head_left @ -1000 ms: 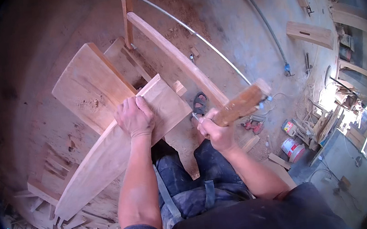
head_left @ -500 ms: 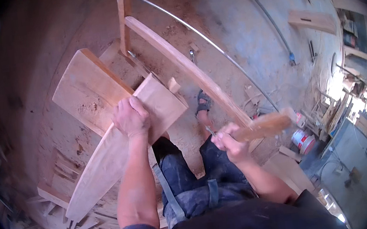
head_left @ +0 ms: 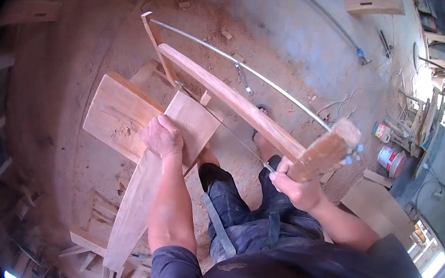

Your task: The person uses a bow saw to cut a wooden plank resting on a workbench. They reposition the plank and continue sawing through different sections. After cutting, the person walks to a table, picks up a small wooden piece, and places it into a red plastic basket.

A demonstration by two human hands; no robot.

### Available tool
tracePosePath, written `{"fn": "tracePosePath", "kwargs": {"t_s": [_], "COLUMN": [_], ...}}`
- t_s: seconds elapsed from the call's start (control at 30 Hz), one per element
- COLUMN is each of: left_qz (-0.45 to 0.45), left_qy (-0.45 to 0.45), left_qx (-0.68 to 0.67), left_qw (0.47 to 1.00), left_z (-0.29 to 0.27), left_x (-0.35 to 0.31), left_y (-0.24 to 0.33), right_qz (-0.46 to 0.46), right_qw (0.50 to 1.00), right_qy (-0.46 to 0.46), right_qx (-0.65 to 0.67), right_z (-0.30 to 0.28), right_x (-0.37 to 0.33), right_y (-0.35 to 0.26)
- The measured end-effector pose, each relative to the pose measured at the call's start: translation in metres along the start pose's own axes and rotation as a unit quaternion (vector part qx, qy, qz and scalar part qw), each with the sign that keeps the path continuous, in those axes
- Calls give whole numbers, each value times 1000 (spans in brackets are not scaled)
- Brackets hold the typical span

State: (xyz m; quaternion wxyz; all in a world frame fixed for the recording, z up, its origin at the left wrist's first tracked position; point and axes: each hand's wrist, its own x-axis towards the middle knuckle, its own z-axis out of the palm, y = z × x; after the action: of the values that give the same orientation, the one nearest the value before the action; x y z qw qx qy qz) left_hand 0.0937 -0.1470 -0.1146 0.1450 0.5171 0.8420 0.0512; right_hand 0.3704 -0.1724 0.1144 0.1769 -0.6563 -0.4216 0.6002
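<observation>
My left hand point(head_left: 163, 137) presses down, fingers curled over the edge, on a long, curved, pale wooden board point(head_left: 193, 121). A thicker wooden block point(head_left: 119, 115) lies beside and partly under it, with sawdust on top. My right hand point(head_left: 298, 186) grips the near end of a wooden frame saw point(head_left: 234, 98), at the base of its end piece. The saw's thin blade runs from my right hand past the board's right end; whether it sits in a cut, I cannot tell. A small wooden stub point(head_left: 205, 98) sticks out at that end.
A wrench point(head_left: 243, 79) lies on the dusty floor beyond the saw. To the right are white-and-red buckets point(head_left: 390, 160), a slotted wooden block point(head_left: 374, 3) and a hose point(head_left: 324, 15). Scrap wood point(head_left: 101, 212) is piled at the lower left.
The frame saw has come back toward me with my right hand, and its blade now shows more plainly. My left hand keeps its place on the board. The whole view has shifted slightly.
</observation>
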Motion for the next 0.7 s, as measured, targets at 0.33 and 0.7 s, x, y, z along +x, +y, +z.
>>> {"fn": "tracePosePath", "kwargs": {"t_s": [0.33, 0.7], "left_qz": [-20, -39], "left_qy": [30, -13], "left_qx": [-58, -65], "left_qw": [998, 997], "left_z": [7, -5], "left_x": [3, -1], "left_y": [-3, 0], "right_qz": [23, 15], "right_qw": [996, 998], "right_qy": [21, 2], "right_qx": [82, -58], "right_z": [77, 50], "right_x": [129, 81], "right_y": [12, 9]}}
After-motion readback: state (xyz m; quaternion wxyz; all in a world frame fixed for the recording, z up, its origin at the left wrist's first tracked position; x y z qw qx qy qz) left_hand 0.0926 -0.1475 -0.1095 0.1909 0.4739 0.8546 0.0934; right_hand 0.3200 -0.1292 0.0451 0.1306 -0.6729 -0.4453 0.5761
